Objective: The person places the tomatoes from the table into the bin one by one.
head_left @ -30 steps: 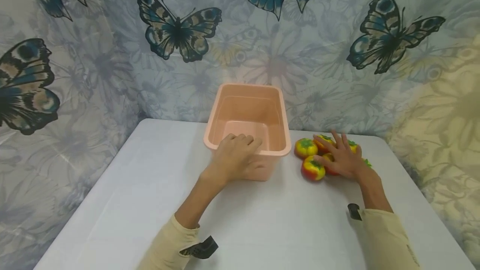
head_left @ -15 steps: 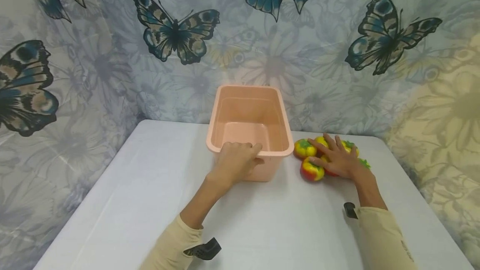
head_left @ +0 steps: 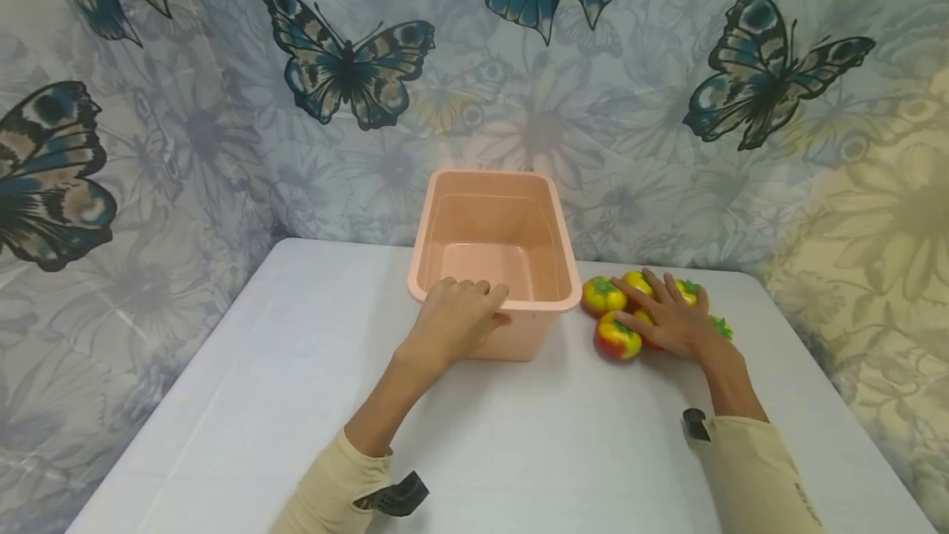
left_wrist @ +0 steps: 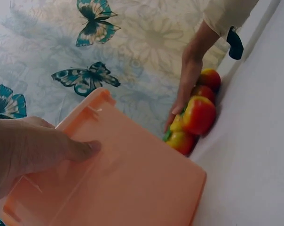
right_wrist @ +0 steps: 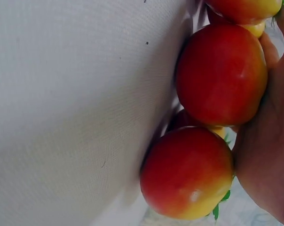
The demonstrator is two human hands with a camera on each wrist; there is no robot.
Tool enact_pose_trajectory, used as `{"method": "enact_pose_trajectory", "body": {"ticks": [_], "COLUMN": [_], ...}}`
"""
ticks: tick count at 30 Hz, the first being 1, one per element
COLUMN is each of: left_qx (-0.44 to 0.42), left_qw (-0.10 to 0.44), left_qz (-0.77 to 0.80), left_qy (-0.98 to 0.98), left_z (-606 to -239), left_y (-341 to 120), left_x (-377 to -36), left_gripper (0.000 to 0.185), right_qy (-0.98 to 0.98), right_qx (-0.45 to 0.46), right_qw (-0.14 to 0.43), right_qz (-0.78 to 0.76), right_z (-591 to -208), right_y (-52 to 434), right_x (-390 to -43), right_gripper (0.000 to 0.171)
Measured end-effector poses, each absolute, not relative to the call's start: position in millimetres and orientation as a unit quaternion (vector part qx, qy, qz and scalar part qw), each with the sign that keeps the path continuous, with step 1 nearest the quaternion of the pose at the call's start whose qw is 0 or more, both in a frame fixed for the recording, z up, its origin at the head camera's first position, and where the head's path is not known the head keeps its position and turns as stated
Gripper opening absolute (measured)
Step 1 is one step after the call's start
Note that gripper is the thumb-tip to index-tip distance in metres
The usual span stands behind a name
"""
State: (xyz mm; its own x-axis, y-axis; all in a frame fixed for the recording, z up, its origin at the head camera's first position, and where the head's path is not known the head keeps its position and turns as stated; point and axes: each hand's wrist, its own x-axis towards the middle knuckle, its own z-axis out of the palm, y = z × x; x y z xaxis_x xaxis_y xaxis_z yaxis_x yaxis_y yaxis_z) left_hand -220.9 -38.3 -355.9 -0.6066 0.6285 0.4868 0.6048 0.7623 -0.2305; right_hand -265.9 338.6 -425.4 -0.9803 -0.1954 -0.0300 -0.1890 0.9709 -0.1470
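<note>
A white-covered table point(head_left: 578, 435) bears a peach tub point(head_left: 493, 221), red-and-yellow fruits point(head_left: 619, 339) clustered just right of the tub.

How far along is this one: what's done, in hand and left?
Done: little; the bin shows nothing inside. In hand: the left hand grips its near side, and the right hand lies spread over the fruits. Left: probably loading, since the visible fruits sit on the table beside the bin.
</note>
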Motion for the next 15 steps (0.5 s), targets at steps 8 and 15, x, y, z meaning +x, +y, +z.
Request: {"method": "enact_pose_trajectory", "body": {"ticks": [8, 15], "left_qx": [-0.386, -0.299], "left_qw": [0.279, 0.240], "left_qz": [-0.046, -0.015], "left_qy": [-0.878, -0.924], "left_z": [-344, -338], "left_y": [-59, -115], "left_x": [-222, -234], "left_gripper": [0.056, 0.106], "right_qy": [0.994, 0.990], "right_qx": [-0.090, -0.110], "right_qw": [0.021, 0.014], "right_qz": [-0.064, -0.085], "right_z": [-420, -387], "right_y": [341, 353], "right_x": [-260, -256], "right_gripper": [0.071, 0.070]}}
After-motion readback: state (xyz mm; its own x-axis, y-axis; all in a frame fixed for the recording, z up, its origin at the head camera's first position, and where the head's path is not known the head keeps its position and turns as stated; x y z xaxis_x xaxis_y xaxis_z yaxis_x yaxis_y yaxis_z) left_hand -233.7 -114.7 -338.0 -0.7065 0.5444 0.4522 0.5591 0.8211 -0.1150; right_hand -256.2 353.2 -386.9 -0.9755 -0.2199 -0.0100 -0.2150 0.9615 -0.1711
